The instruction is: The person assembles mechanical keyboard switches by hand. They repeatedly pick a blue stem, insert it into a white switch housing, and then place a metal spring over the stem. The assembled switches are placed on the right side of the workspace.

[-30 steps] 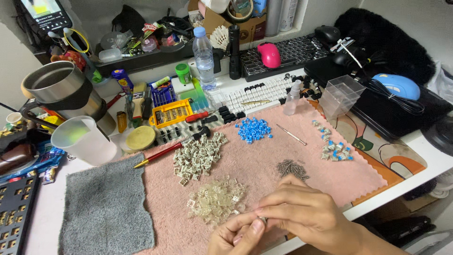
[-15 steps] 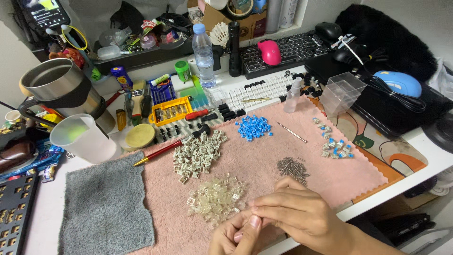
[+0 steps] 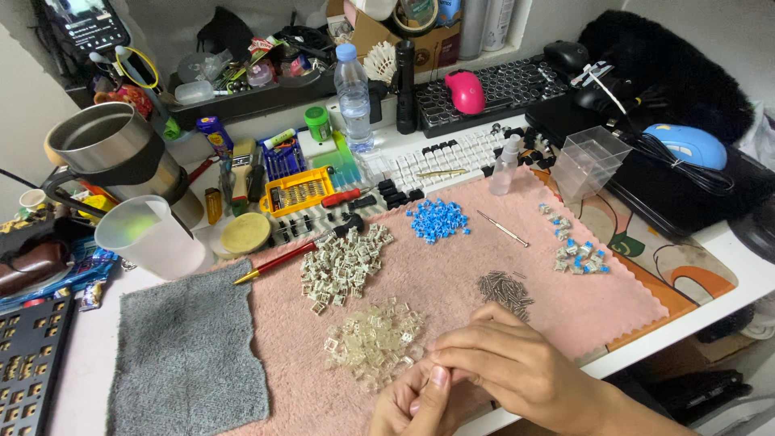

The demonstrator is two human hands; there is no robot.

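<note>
**Pink, Grey and Blue**

A pink towel (image 3: 452, 266) lies beside a grey cloth (image 3: 186, 355). On the pink: bright blue pieces (image 3: 437, 220), beige pieces (image 3: 343, 266), clear pieces (image 3: 373, 339), dark grey springs (image 3: 504, 287). Behind sit a magenta mouse (image 3: 466, 90), a blue mouse (image 3: 691, 145) and a yellow case (image 3: 297, 191).

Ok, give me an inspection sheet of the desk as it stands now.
Surface: pink towel beside grey towel.
Job's things: clear parts pile by the hands; beige pile, blue pile, springs apart on pink towel.
Clutter: bottle, steel mug, red pen, keyboard.
Hands: left hand and right hand pressed together; whatever the fingers pinch is hidden.
Cables: black cable near blue mouse.
Surroundings: cluttered shelf.
</note>
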